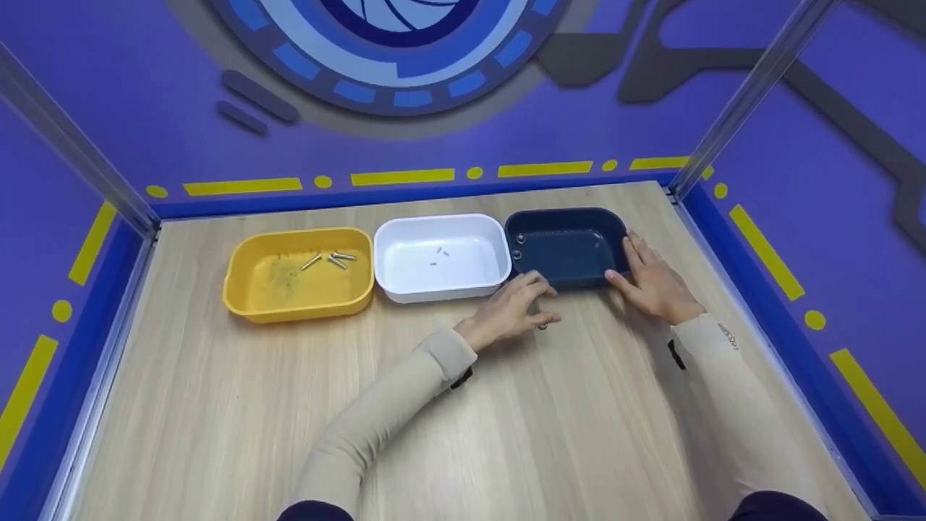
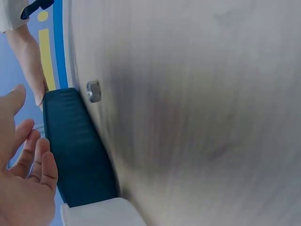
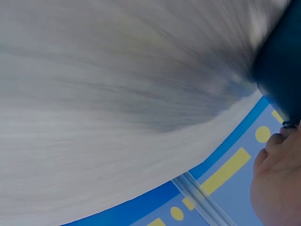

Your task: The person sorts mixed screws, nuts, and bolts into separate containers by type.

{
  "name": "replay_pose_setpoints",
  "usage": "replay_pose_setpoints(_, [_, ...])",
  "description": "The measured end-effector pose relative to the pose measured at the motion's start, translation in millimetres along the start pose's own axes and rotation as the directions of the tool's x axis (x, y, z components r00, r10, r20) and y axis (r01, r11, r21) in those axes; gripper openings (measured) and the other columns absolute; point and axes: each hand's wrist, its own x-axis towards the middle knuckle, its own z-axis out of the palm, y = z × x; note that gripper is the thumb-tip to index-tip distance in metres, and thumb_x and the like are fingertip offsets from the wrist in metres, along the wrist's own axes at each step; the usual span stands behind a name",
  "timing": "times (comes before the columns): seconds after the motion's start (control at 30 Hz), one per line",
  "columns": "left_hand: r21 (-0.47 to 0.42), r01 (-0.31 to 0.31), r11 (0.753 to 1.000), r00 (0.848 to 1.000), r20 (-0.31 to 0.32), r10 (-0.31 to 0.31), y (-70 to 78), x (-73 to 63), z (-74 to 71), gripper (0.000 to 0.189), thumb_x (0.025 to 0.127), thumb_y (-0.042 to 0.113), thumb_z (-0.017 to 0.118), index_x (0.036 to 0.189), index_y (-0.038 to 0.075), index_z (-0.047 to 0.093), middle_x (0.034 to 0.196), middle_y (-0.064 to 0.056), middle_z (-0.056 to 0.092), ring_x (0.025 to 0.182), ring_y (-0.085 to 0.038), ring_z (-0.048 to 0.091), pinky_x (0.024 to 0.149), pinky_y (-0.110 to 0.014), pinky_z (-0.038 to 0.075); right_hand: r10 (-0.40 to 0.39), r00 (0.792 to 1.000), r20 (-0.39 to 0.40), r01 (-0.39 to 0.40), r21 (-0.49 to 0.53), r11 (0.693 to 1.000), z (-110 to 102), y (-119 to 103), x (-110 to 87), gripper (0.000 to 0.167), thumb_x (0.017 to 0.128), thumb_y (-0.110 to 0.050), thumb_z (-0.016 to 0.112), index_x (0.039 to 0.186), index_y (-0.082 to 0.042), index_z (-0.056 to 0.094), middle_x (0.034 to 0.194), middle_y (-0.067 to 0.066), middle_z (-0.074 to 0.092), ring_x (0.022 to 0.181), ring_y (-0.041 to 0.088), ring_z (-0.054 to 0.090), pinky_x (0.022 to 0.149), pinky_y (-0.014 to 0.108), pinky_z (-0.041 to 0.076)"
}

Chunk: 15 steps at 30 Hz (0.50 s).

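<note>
A dark blue bin (image 1: 571,282) stands at the right end of a row of three. My right hand (image 1: 657,286) holds its right end, thumb at the front corner and fingers along the side. Two nuts (image 1: 519,246) lie inside that bin by its left wall. My left hand (image 1: 512,310) hovers at the bin's front left corner, fingers loosely bent and thumb apart, with nothing in its grasp. On the table just in front of the bin lies a hex nut (image 2: 94,91), partly covered by the left hand in the head view.
A white bin (image 1: 443,293) with several tiny screws stands in the middle, beside the dark one. At the left, a yellow bin (image 1: 304,312) contains several longer screws (image 1: 337,261). Purple panels (image 1: 405,155) enclose the wooden table (image 1: 550,434) at the back and sides.
</note>
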Motion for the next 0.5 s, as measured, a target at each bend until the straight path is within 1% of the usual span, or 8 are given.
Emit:
replay_pose_setpoints(0.03, [-0.01, 0.004, 1.0, 1.0, 0.008, -0.004, -0.5, -1.6, 1.6, 0.042, 0.099, 0.04, 0.077, 0.128, 0.01, 0.073, 0.125, -0.004, 0.066, 0.109, -0.017, 0.064, 0.102, -0.036, 0.054, 0.0, 1.0, 0.0, 0.0, -0.002, 1.0, -0.6, 0.0, 0.0, 0.094, 0.11, -0.061, 0.043, 0.17, 0.001, 0.008, 0.179, 0.023, 0.003, 0.165, 0.046, 0.008, 0.133, 0.065, 0.013])
replay_pose_setpoints(0.07, [-0.012, 0.008, 1.0, 1.0, 0.014, -0.007, -1.2, -3.0, 3.8, 0.042, 0.099, 0.04, 0.077, 0.128, 0.01, 0.073, 0.125, -0.003, 0.066, 0.109, -0.016, 0.066, 0.107, -0.039, 0.053, 0.001, 1.0, 0.0, -0.001, -0.002, 1.0, -1.1, 0.0, 0.0, 0.094, 0.11, -0.061, 0.042, 0.17, 0.001, 0.008, 0.179, 0.023, 0.003, 0.165, 0.046, 0.008, 0.133, 0.065, 0.013])
replay_pose_setpoints(0.17, [-0.017, 0.007, 1.0, 0.999, 0.035, -0.006, -3.8, -6.7, 9.8, 0.04, 0.099, 0.039, 0.078, 0.127, 0.011, 0.073, 0.123, -0.004, 0.067, 0.109, -0.017, 0.07, 0.122, -0.056, 0.042, -0.005, 1.0, 0.0, 0.005, 0.0, 1.0, -1.8, 0.4, -0.1, 0.094, 0.11, -0.061, 0.043, 0.17, 0.001, 0.007, 0.179, 0.023, 0.003, 0.165, 0.046, 0.008, 0.133, 0.066, 0.012])
replay_pose_setpoints(0.23, [-0.014, 0.004, 1.0, 0.999, 0.045, -0.003, -6.0, -8.8, 13.4, 0.04, 0.098, 0.038, 0.079, 0.126, 0.011, 0.074, 0.122, -0.005, 0.067, 0.111, -0.017, 0.07, 0.125, -0.06, 0.036, -0.011, 1.0, -0.003, 0.011, 0.003, 1.0, -1.6, 0.6, -0.3, 0.093, 0.11, -0.06, 0.043, 0.17, 0.002, 0.008, 0.179, 0.023, 0.003, 0.165, 0.045, 0.008, 0.133, 0.066, 0.012])
replay_pose_setpoints(0.27, [-0.013, 0.003, 1.0, 0.999, 0.05, -0.003, -7.0, -9.8, 14.9, 0.04, 0.098, 0.038, 0.079, 0.126, 0.011, 0.074, 0.122, -0.005, 0.068, 0.112, -0.017, 0.07, 0.126, -0.059, 0.036, -0.012, 1.0, -0.005, 0.012, 0.004, 1.0, -1.3, 0.7, -0.4, 0.093, 0.11, -0.06, 0.043, 0.17, 0.002, 0.008, 0.179, 0.023, 0.003, 0.165, 0.045, 0.008, 0.133, 0.066, 0.013])
replay_pose_setpoints(0.3, [-0.016, 0.004, 1.0, 0.998, 0.056, -0.004, -8.0, -10.8, 15.9, 0.039, 0.098, 0.037, 0.079, 0.126, 0.01, 0.074, 0.122, -0.005, 0.068, 0.113, -0.018, 0.07, 0.125, -0.053, 0.039, -0.015, 1.0, -0.008, 0.015, 0.003, 1.0, -1.0, 0.7, -0.5, 0.093, 0.11, -0.06, 0.044, 0.17, 0.002, 0.009, 0.179, 0.023, 0.004, 0.166, 0.045, 0.008, 0.133, 0.065, 0.013])
replay_pose_setpoints(0.4, [-0.027, 0.023, 0.999, 0.998, 0.067, -0.021, -10.6, -13.3, 18.9, 0.039, 0.098, 0.036, 0.08, 0.126, 0.01, 0.074, 0.122, -0.004, 0.068, 0.114, -0.017, 0.069, 0.111, -0.035, 0.05, -0.011, 1.0, -0.008, 0.011, 0.0, 1.0, 0.0, 0.5, -0.5, 0.093, 0.11, -0.06, 0.043, 0.17, 0.003, 0.009, 0.179, 0.023, 0.004, 0.165, 0.045, 0.009, 0.133, 0.065, 0.013])
replay_pose_setpoints(0.5, [-0.038, 0.042, 0.998, 0.996, 0.082, -0.039, -13.0, -14.9, 22.1, 0.038, 0.097, 0.034, 0.081, 0.126, 0.01, 0.074, 0.122, -0.002, 0.067, 0.112, -0.016, 0.067, 0.102, -0.026, 0.052, 0.001, 1.0, -0.001, -0.001, -0.006, 1.0, 0.9, 0.7, -0.4, 0.094, 0.11, -0.061, 0.042, 0.17, 0.003, 0.008, 0.179, 0.023, 0.003, 0.165, 0.045, 0.009, 0.133, 0.064, 0.012])
